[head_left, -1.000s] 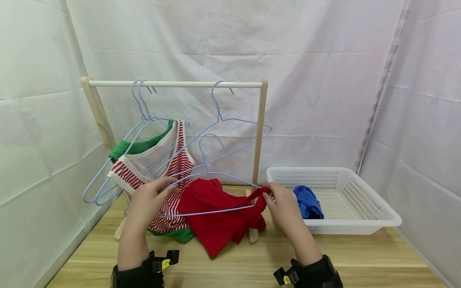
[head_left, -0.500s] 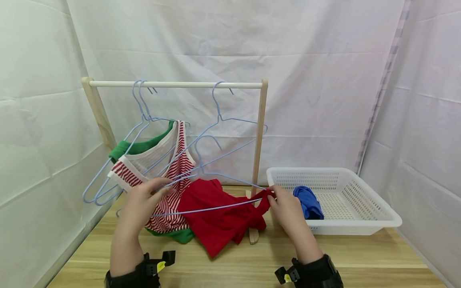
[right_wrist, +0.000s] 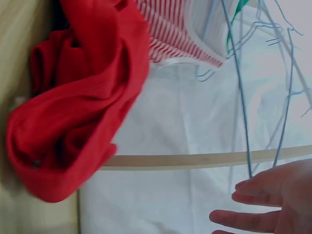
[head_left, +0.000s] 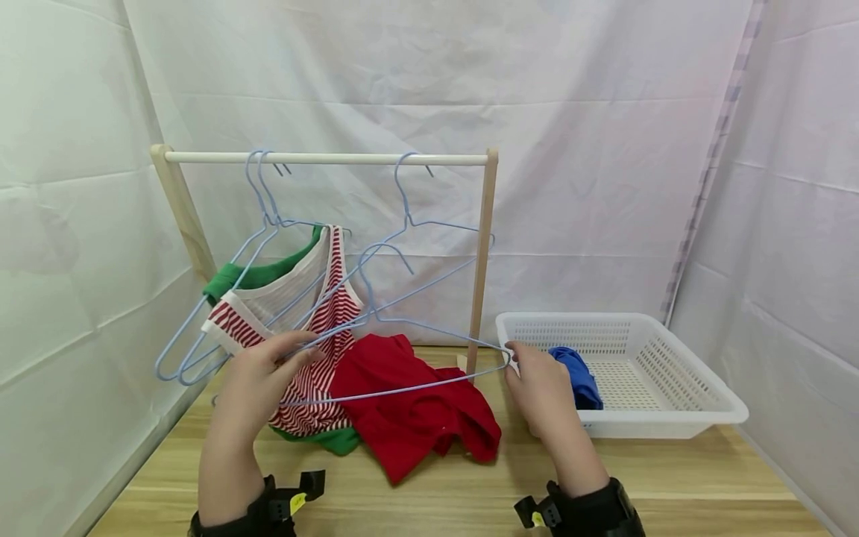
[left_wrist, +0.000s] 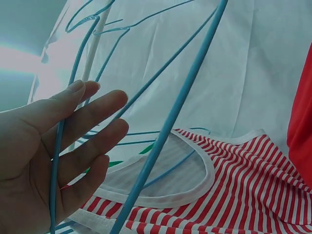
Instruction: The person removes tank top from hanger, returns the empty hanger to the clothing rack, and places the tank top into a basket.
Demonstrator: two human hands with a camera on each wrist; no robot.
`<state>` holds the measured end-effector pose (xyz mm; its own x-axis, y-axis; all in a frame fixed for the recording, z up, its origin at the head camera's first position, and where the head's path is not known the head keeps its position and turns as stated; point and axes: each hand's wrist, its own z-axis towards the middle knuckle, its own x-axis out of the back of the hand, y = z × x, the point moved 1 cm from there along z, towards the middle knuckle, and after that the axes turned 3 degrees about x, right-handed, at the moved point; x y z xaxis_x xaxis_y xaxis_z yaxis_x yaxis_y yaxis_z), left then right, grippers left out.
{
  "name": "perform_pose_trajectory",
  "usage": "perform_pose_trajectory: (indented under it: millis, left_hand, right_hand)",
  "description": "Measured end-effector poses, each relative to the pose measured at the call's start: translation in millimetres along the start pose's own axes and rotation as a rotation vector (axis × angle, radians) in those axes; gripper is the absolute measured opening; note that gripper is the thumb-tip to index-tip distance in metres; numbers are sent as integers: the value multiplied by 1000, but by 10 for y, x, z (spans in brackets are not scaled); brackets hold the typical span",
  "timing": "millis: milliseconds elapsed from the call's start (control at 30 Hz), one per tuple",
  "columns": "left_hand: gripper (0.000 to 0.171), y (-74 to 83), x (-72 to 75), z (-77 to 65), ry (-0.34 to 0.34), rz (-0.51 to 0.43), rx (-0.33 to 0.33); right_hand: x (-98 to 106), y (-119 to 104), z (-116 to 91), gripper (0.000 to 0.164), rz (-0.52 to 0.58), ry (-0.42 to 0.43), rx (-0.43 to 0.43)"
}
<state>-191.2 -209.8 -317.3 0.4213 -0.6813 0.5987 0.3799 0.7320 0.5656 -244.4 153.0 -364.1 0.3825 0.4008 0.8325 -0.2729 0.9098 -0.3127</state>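
A light blue wire clothes hanger [head_left: 429, 326] is held level in front of the rack, its hook pointing up. My left hand [head_left: 258, 388] grips its left arm, with the wire passing between thumb and fingers in the left wrist view. At its right end, my right hand [head_left: 542, 384] pinches the corner of the wire. Below the hanger a crumpled red garment [head_left: 409, 406] lies on the table, apart from both hands. Just behind my left hand hangs a red-and-white striped sleeveless top [head_left: 335, 306].
The clothes rack [head_left: 335, 158] carries an unused blue hanger [head_left: 406, 201] at right. A green garment [head_left: 282, 270] hangs behind the striped top. To the right, a white plastic basket [head_left: 661, 424] holds a blue cloth [head_left: 579, 380]. White curtains enclose the wooden table [head_left: 416, 511].
The red fabric has come away from my right hand and the hanger's right end and dropped to the table. The held hanger has shifted a little left, its right corner now bare.
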Motion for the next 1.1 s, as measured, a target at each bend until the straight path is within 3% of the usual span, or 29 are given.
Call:
perform_pose_trajectory:
  millis: [433, 600, 833, 1100]
  left_hand:
    - [20, 150, -32, 8, 90, -11, -147]
    - [22, 237, -56, 2, 116, 1, -204]
    - [21, 311, -92, 4, 103, 43, -212]
    - [18, 222, -108, 11, 67, 100, -220]
  right_hand:
    - [247, -240, -113, 46, 115, 83, 141]
    - [312, -313, -159, 39, 180, 109, 145]
    - [384, -305, -193, 27, 201, 223, 135]
    - [434, -222, -193, 27, 183, 322, 120]
